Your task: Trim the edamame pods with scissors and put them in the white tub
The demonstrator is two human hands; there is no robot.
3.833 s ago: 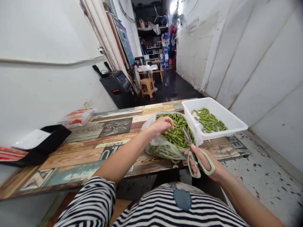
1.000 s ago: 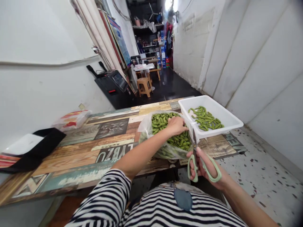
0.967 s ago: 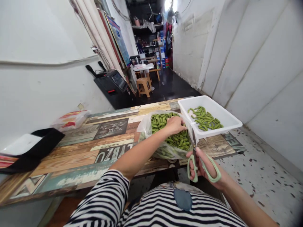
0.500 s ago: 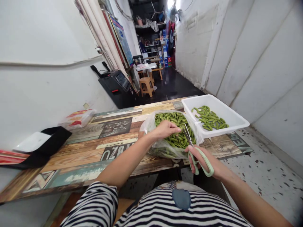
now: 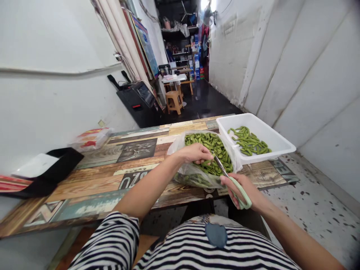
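A clear plastic bag (image 5: 180, 144) full of green pods (image 5: 208, 140) lies open on the wood-patterned table (image 5: 98, 176). Above the pods, my left hand (image 5: 197, 153) pinches a green pod by its end. My right hand (image 5: 243, 187) is closed round the pale green handles of a pair of scissors (image 5: 239, 193); the blades are closed, with their tips at the fingertips of my left hand. Beside the bag on the right, a white plastic tray (image 5: 277, 140) holds a smaller heap of green pods.
At the table's left lie a plastic-wrapped package (image 5: 91, 138) and a black holder (image 5: 66, 167) with white and red items. Beyond the table stand a black machine (image 5: 137, 99) and an orange stool (image 5: 174, 102). A white wall runs along the right.
The scissor blades have closed, and their tips have moved left to the fingertips of my left hand. The fingers of my right hand have drawn together on the handles.
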